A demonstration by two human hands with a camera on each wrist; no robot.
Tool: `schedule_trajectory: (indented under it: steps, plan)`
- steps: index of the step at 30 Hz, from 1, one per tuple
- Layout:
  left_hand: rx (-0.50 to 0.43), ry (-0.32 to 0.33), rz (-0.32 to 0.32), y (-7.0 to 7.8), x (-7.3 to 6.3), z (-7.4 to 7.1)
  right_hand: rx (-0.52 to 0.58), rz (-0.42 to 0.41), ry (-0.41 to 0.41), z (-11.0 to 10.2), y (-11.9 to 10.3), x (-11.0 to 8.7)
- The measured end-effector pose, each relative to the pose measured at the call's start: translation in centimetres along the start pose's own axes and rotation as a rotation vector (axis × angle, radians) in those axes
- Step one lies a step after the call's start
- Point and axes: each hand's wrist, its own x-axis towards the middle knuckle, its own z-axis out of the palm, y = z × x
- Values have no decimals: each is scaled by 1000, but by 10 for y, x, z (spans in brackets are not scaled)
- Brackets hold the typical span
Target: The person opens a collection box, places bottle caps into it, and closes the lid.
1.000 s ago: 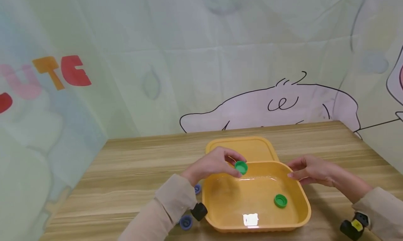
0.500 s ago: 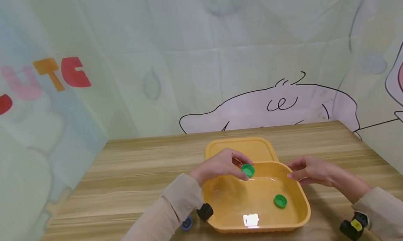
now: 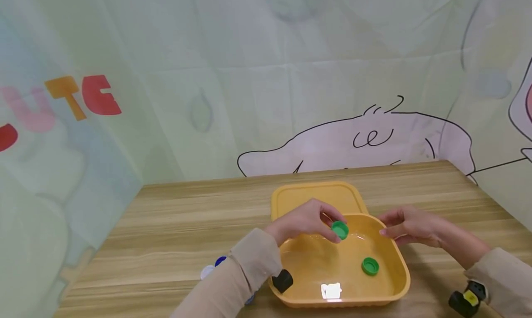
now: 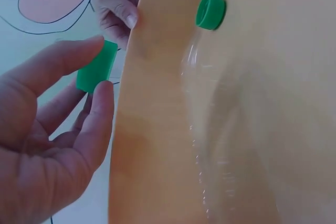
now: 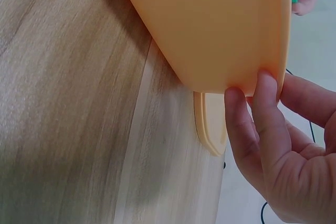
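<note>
My left hand [image 3: 305, 221] pinches a green bottle cap [image 3: 340, 230] between thumb and fingertips, above the yellow-orange plastic box [image 3: 316, 281]. In the left wrist view the pinched cap [image 4: 97, 66] is seen from its side, apart from the box wall. Inside the box, toward its right, a second green bottle cap [image 3: 370, 266] lies on the floor. My right hand [image 3: 415, 225] grips the box's far right corner; in the right wrist view its fingertips [image 5: 266, 85] press the outer wall, with the thumb at the rim.
A flat yellow-orange lid [image 3: 320, 195] lies on the wooden table [image 3: 178, 216] behind the box, partly hidden by it. Left of the box are a white cap [image 3: 207, 272] and a dark blue one [image 3: 220, 261], beside my left sleeve. A printed curtain [image 3: 216, 101] hangs behind the table.
My left hand has moved right and slightly toward me, carrying the green bottle cap farther over the box. The white and dark blue caps have come into view behind the forearm. My right hand stays put.
</note>
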Motion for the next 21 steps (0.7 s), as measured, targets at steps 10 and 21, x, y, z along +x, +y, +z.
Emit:
schedule_trajectory:
  steps: [10,21]
  plan:
    - [120,-92,53,-9,13,14,10,-8,-6,-2,2,1]
    - [210,-178,47,-13,14,26,20,-14,-32,-4,4,2]
